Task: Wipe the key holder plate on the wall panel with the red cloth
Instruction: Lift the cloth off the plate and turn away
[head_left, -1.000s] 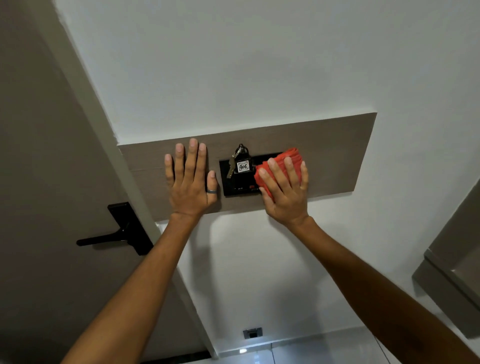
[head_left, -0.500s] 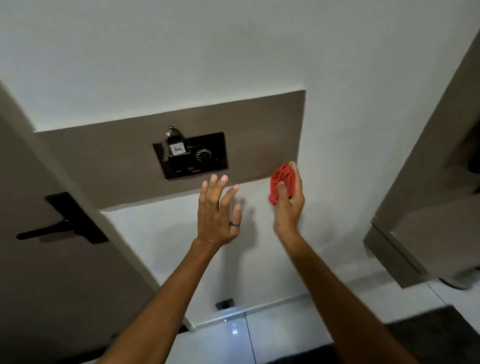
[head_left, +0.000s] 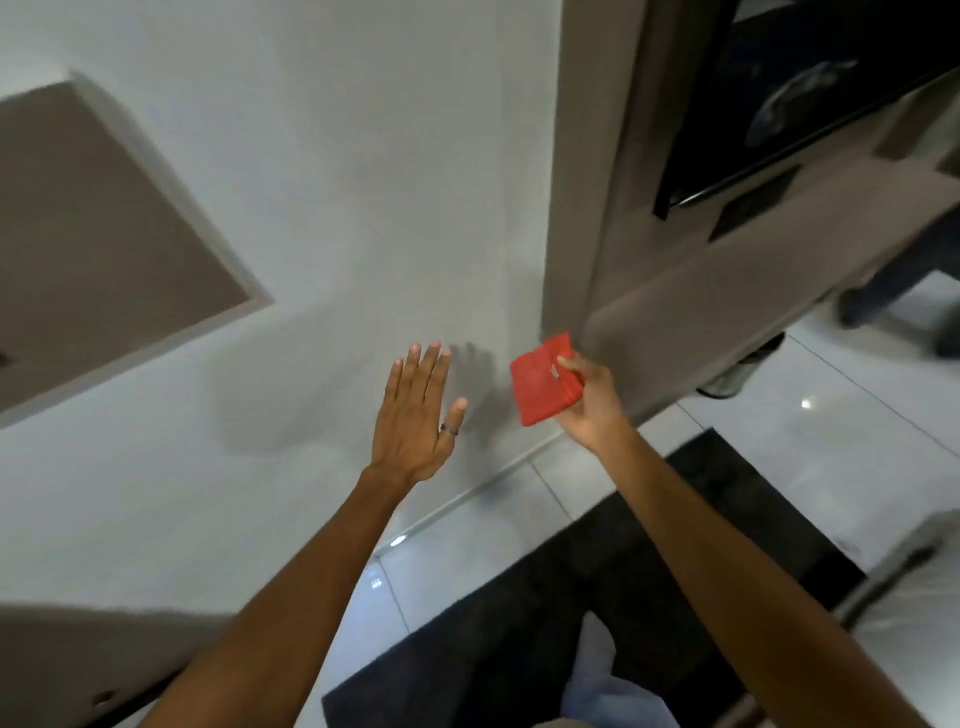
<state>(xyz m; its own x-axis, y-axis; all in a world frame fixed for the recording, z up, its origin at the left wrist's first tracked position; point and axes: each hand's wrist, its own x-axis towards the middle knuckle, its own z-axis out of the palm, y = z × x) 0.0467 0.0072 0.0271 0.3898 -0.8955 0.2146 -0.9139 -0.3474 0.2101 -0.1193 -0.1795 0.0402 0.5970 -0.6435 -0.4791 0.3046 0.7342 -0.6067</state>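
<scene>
My right hand (head_left: 589, 400) holds the folded red cloth (head_left: 543, 379) in the air near the wall's corner, well away from the wall panel. The brown wall panel (head_left: 98, 244) shows only its right end at the far left of the view. The black key holder plate is out of view. My left hand (head_left: 415, 415) is open with fingers spread, a ring on one finger, hovering close to the white wall with nothing in it.
A grey-brown cabinet or column (head_left: 691, 270) stands right of the corner, with a dark screen (head_left: 810, 93) above. A black mat (head_left: 597, 597) lies on the white tiled floor (head_left: 852, 415). Another person's legs (head_left: 893, 280) stand at the far right.
Both hands have come off the wall panel and moved down and right. The view has swung right, so the key holder plate has left the frame. The cloth stays in my right hand.
</scene>
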